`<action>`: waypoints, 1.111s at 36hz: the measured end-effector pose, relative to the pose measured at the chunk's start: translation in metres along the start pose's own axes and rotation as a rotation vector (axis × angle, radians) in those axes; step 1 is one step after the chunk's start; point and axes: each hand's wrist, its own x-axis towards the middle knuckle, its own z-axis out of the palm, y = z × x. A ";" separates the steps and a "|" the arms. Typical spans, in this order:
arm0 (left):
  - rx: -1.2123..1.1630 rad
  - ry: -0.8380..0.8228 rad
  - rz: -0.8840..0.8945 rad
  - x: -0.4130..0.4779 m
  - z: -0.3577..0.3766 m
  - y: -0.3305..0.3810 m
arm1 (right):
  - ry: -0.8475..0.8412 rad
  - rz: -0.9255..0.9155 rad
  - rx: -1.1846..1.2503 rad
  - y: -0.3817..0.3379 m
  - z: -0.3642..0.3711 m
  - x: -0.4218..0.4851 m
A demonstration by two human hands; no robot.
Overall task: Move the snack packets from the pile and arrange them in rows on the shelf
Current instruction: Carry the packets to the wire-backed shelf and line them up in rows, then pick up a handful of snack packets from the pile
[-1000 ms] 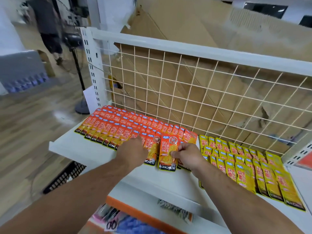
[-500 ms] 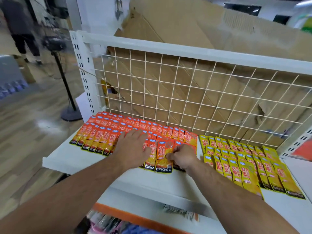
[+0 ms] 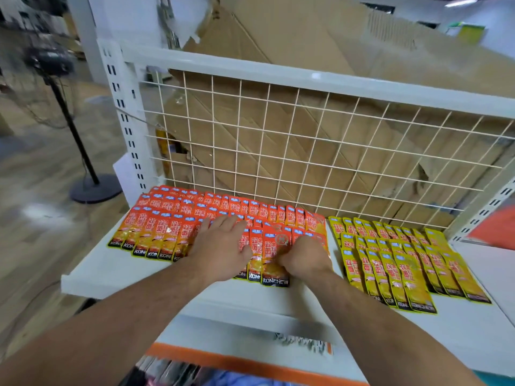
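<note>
Orange snack packets (image 3: 156, 235) lie in overlapping rows on the left part of the white shelf (image 3: 111, 271). Yellow snack packets (image 3: 401, 263) lie in rows on the right part. My left hand (image 3: 220, 246) lies flat with spread fingers on the orange rows. My right hand (image 3: 303, 256) has curled fingers that pinch the front orange packets (image 3: 274, 270) at the right end of the front orange row. The packets under both hands are partly hidden.
A white wire grid (image 3: 306, 151) backs the shelf, with flattened cardboard (image 3: 278, 51) behind it. White slotted posts (image 3: 125, 121) stand at the shelf's ends. A black fan stand (image 3: 83, 174) is on the wooden floor to the left. A lower shelf with an orange edge (image 3: 245, 366) sits below.
My left hand has slid forward and spread flat over the orange rows. My right hand has stayed on the front orange packets. The camera has come closer to the shelf.
</note>
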 end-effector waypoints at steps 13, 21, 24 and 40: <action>-0.001 -0.062 0.056 -0.004 -0.006 0.003 | 0.090 -0.059 -0.101 -0.001 0.007 -0.010; -0.019 -0.071 0.192 0.007 0.001 0.033 | 0.192 -0.230 -0.270 0.023 0.001 -0.032; -0.011 -0.106 0.274 0.012 0.008 0.057 | 0.123 -0.161 -0.297 0.047 -0.014 -0.047; 0.027 -0.152 0.627 -0.004 0.017 0.254 | 0.190 0.212 -0.274 0.214 -0.098 -0.137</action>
